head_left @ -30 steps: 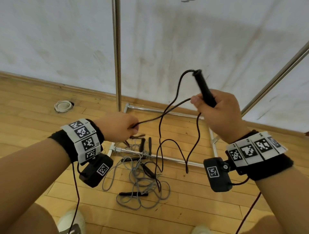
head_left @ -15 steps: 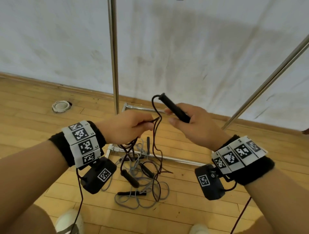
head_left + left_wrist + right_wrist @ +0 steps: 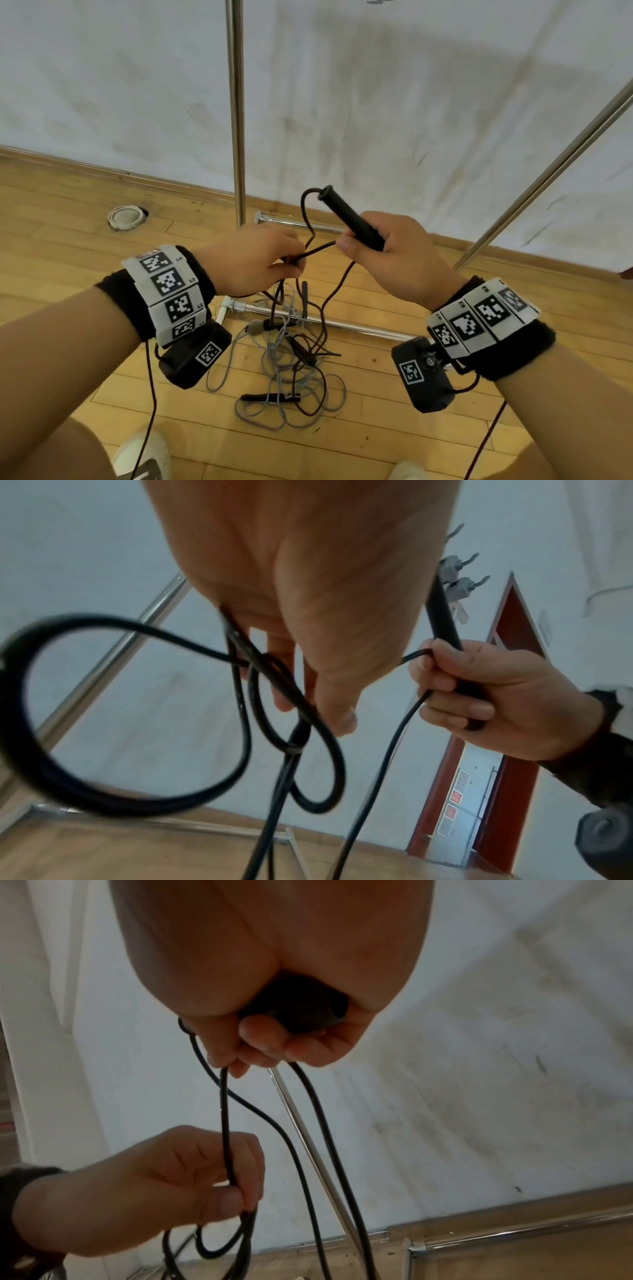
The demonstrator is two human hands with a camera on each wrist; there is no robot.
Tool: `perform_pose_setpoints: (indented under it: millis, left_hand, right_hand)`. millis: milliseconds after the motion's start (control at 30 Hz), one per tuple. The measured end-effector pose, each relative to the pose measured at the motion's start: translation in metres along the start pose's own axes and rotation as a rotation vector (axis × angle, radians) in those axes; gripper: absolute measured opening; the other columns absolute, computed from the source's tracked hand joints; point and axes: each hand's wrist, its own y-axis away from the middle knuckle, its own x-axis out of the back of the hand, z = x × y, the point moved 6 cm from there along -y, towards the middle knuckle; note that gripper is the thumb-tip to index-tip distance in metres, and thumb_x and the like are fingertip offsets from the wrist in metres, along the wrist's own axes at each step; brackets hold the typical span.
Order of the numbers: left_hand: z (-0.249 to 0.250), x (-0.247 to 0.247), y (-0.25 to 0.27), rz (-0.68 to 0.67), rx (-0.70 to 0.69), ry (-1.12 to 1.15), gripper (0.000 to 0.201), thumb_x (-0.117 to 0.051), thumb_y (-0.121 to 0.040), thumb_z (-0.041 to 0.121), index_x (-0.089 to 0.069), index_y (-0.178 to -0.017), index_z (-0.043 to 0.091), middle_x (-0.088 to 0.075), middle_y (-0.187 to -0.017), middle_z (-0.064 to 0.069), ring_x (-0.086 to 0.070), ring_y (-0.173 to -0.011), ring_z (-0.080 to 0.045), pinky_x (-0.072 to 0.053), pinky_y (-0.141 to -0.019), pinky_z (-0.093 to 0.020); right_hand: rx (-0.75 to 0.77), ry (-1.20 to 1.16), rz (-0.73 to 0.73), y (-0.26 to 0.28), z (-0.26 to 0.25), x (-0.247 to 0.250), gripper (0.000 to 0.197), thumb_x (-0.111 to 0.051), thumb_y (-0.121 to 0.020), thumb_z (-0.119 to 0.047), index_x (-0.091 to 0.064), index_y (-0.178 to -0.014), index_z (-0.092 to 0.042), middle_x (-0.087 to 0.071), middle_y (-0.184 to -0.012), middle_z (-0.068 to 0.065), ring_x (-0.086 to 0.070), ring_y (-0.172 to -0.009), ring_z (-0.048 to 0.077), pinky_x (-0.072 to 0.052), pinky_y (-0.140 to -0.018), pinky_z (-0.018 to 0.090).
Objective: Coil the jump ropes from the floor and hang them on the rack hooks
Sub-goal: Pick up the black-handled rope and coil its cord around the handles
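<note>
Black jump rope (image 3: 310, 236) runs between the right hand (image 3: 394, 253), fingers wrapped round its handle (image 3: 349, 217), and the left hand (image 3: 253, 262), fingers pinching gathered loops, so each new loop should match the last, with slack drawn clear of the grey rope (image 3: 284, 383) on the floor.

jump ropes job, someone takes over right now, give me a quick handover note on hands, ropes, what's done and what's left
Right hand: grips the black handle of the black jump rope, handle pointing up and away.
Left hand: pinches gathered loops of the same cord, seen in the left wrist view.
The rest of the black cord trails down to the floor, into the tangle with the grey jump rope by the rack base bar.
Done: coiling the black rope has started.
Left: finish that coil, hang it on the rack hooks, then coil and hang whatever is still on the floor.
</note>
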Motion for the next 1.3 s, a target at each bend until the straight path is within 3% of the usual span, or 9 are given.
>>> perform_pose_setpoints:
  millis: [133,233,433,567,667,767,1000,1133,1300]
  left_hand:
    - [-0.011,0.003,-0.001,0.031,0.048,-0.088,0.005,-0.060,-0.094,0.037,-0.064,-0.091,0.038,-0.054,-0.090,0.022,-0.048,-0.094,-0.004,-0.040,-0.086,-0.032]
    - [-0.016,0.005,-0.001,0.041,0.090,-0.028,0.006,-0.059,-0.094,0.034,-0.061,-0.092,0.039,-0.058,-0.086,0.025,-0.051,-0.090,-0.001,-0.036,-0.078,-0.025]
    - [-0.017,0.002,0.002,0.003,0.177,0.100,0.012,-0.053,-0.098,0.025,-0.059,-0.102,0.035,-0.067,-0.092,0.014,-0.063,-0.087,-0.005,-0.054,-0.079,-0.033]
    - [-0.012,0.003,0.004,0.010,0.162,0.116,0.025,-0.044,-0.102,0.024,-0.060,-0.121,0.029,-0.065,-0.089,0.008,-0.063,-0.079,-0.015,-0.054,-0.074,-0.039]
    - [0.002,0.004,0.002,0.013,0.117,0.163,0.021,-0.044,-0.102,0.028,-0.063,-0.111,0.026,-0.064,-0.089,0.007,-0.060,-0.078,-0.011,-0.052,-0.070,-0.031]
    - [0.014,0.007,0.000,0.032,0.078,0.173,0.022,-0.045,-0.100,0.035,-0.064,-0.098,0.024,-0.063,-0.083,0.007,-0.058,-0.073,-0.007,-0.049,-0.066,-0.026]
    - [0.020,0.016,0.006,0.122,0.057,0.317,0.019,-0.051,-0.095,0.041,-0.060,-0.084,0.028,-0.060,-0.072,0.005,-0.056,-0.068,-0.009,-0.046,-0.063,-0.019]
    - [0.020,0.015,0.006,0.101,0.066,0.269,0.018,-0.067,-0.087,0.041,-0.055,-0.076,0.034,-0.059,-0.074,0.013,-0.057,-0.077,0.000,-0.043,-0.070,-0.012]
    - [0.011,0.012,0.002,0.108,0.130,0.197,0.012,-0.070,-0.086,0.031,-0.058,-0.084,0.033,-0.060,-0.081,0.014,-0.055,-0.080,0.005,-0.039,-0.063,-0.010]
  right_hand:
    - [0.022,-0.032,0.071,0.000,0.000,0.011,0.015,-0.065,-0.091,-0.031,-0.064,-0.080,-0.021,-0.052,-0.060,-0.009,-0.048,-0.054,0.004,-0.038,-0.054,0.010]
    - [0.030,-0.016,0.137,0.001,0.004,0.019,0.015,-0.066,-0.091,-0.031,-0.063,-0.080,-0.022,-0.050,-0.059,-0.010,-0.047,-0.053,0.004,-0.038,-0.055,0.010]
    - [-0.049,0.026,0.132,-0.003,0.021,0.024,0.015,-0.066,-0.091,-0.031,-0.065,-0.081,-0.020,-0.052,-0.058,-0.009,-0.046,-0.050,0.003,-0.037,-0.052,0.011]
    - [-0.124,0.073,0.089,-0.001,0.029,0.022,0.013,-0.070,-0.088,-0.020,-0.071,-0.101,-0.023,-0.063,-0.085,-0.008,-0.056,-0.067,0.005,-0.040,-0.063,0.021]
    - [-0.086,0.013,-0.014,0.003,0.019,0.005,0.022,-0.071,-0.088,-0.024,-0.069,-0.109,-0.028,-0.062,-0.083,-0.011,-0.055,-0.059,0.002,-0.039,-0.056,0.013]
    - [-0.095,-0.027,-0.084,0.005,0.013,-0.015,0.015,-0.069,-0.089,-0.033,-0.070,-0.104,-0.032,-0.062,-0.067,-0.014,-0.053,-0.053,0.002,-0.041,-0.055,0.019]
    - [-0.024,-0.048,-0.147,0.001,0.005,-0.022,0.016,-0.067,-0.090,-0.033,-0.068,-0.085,-0.018,-0.049,-0.056,-0.010,-0.043,-0.048,0.004,-0.034,-0.051,0.020]
    - [0.017,-0.059,-0.082,0.000,-0.002,-0.018,0.021,-0.067,-0.091,-0.031,-0.065,-0.079,-0.013,-0.047,-0.052,-0.014,-0.043,-0.046,0.004,-0.034,-0.050,0.017]
    - [0.038,-0.042,-0.025,0.000,-0.007,-0.012,0.024,-0.068,-0.090,-0.031,-0.064,-0.076,-0.012,-0.046,-0.053,-0.010,-0.044,-0.046,0.004,-0.037,-0.050,0.016]
